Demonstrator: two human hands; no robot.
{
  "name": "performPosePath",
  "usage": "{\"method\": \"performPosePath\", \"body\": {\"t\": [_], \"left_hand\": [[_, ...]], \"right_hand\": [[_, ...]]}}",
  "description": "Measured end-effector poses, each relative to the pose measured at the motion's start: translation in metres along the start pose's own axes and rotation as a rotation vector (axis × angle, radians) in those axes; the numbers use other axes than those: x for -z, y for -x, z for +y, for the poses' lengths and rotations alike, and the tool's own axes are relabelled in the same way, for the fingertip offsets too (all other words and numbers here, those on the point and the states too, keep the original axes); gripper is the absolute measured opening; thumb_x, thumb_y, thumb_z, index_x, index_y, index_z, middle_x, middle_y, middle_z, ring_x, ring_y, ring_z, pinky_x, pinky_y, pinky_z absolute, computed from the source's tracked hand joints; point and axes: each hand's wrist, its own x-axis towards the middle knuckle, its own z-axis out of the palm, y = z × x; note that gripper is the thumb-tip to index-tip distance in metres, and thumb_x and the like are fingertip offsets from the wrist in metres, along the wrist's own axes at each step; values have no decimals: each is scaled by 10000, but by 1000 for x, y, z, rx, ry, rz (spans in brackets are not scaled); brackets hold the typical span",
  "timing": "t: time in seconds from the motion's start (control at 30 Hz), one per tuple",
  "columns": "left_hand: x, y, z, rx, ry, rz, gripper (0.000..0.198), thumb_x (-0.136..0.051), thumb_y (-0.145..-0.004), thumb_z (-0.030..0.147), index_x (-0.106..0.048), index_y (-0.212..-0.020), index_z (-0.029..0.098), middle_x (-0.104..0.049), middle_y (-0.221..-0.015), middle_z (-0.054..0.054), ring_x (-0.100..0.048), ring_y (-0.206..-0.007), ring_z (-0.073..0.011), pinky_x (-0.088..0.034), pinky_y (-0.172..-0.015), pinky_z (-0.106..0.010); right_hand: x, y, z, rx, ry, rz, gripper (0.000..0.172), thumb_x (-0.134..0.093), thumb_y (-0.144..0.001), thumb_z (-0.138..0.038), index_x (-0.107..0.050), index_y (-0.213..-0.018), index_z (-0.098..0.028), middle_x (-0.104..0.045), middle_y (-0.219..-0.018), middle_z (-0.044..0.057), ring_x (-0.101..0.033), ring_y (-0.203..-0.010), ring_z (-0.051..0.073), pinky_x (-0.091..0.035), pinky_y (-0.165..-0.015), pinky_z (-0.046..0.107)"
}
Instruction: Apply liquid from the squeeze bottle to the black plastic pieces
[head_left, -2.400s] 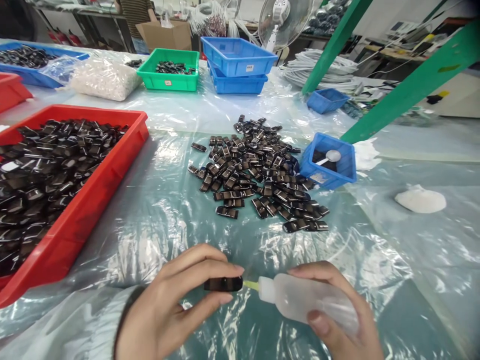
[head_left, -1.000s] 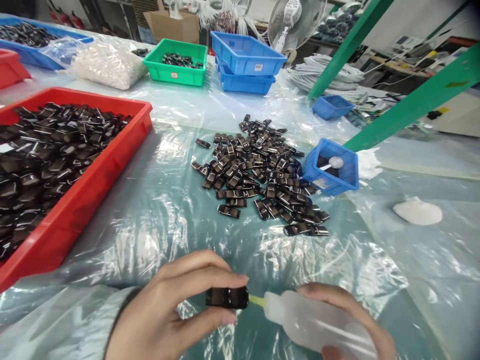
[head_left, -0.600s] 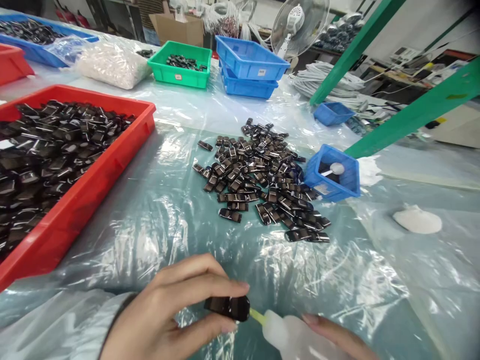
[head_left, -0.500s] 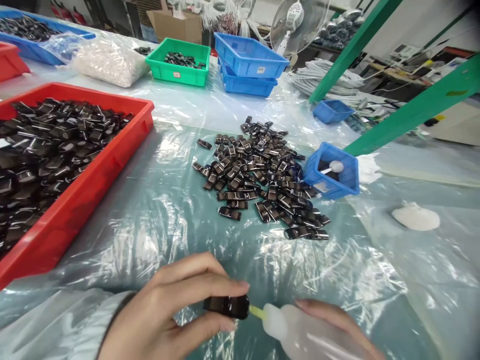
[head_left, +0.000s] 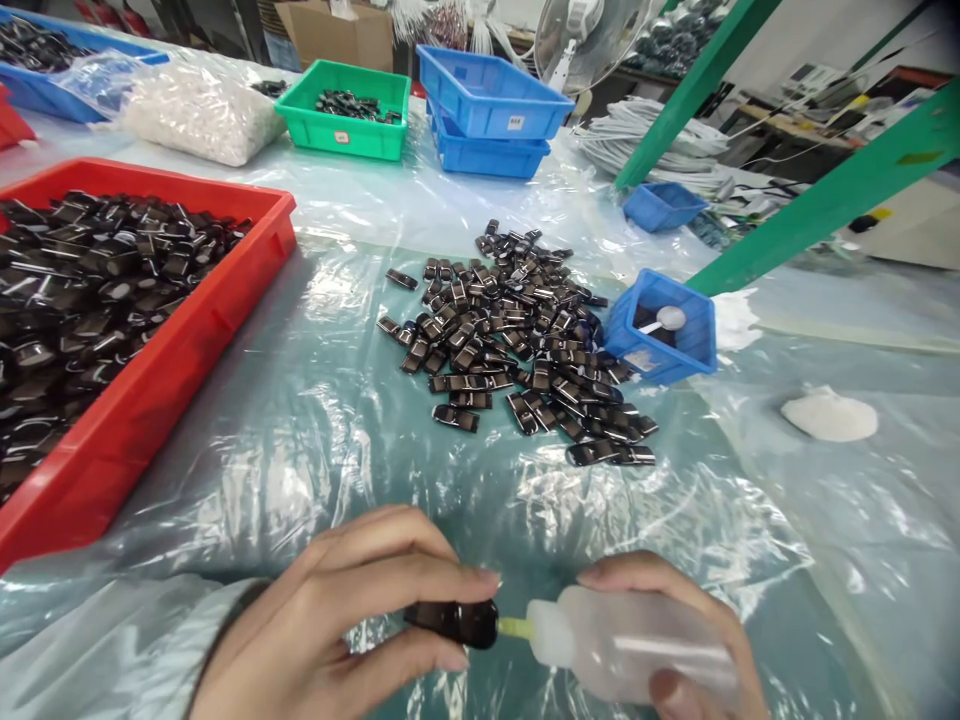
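Note:
My left hand (head_left: 337, 625) pinches a small glossy black part (head_left: 454, 621) between thumb and fingers near the bottom edge. My right hand (head_left: 675, 645) is wrapped round a translucent white squeeze bottle (head_left: 622, 645) lying sideways. The bottle's yellow nozzle (head_left: 514, 628) touches the right end of the black part. Beyond the hands, a loose pile of the same black parts (head_left: 517, 335) lies on the clear plastic sheet.
A red tray (head_left: 172, 345) full of black parts stands at the left. A small blue bin (head_left: 664, 335) with a white spoon sits right of the pile, a white lump (head_left: 829, 415) further right. Green and blue trays, a bag of white pieces and a fan stand at the back.
Both hands hold the same pose, nozzle against the part. The view dipped and came back, so my right hand and the bottle show more fully now than half a second ago.

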Motion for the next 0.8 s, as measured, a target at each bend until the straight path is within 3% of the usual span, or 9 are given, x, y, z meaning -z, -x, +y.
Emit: {"method": "performPosePath", "body": {"t": [0.2,0.57,0.8], "left_hand": [[0,-1,0,-10,-15,-31,260,-613,-883,250,-613,-1139,291,-636,-941,22,-606,-821,-75,-478,-729,-125],[0,0,-5,-119,15,-67,275,-607,-879,173,-615,-1150,215,-617,-982,10,-572,-888,-73,-431,-822,-119],[2,-3,0,-56,-31,-21,259,-591,-893,195,-614,-1146,247,-616,-965,22,-584,-855,-61,-447,-781,-98]], "right_hand": [[10,-7,-2,-9,69,-151,349,-594,-809,-635,-688,-929,-321,-646,-686,14,-587,-518,163,-447,-430,212],[15,-7,-8,-35,46,-193,314,-628,-809,-588,-683,-943,-308,-651,-712,-3,-591,-550,125,-451,-462,146],[18,-2,-2,40,157,-127,317,-570,-854,-598,-667,-992,-330,-659,-812,20,-624,-594,146,-503,-475,177]]}}
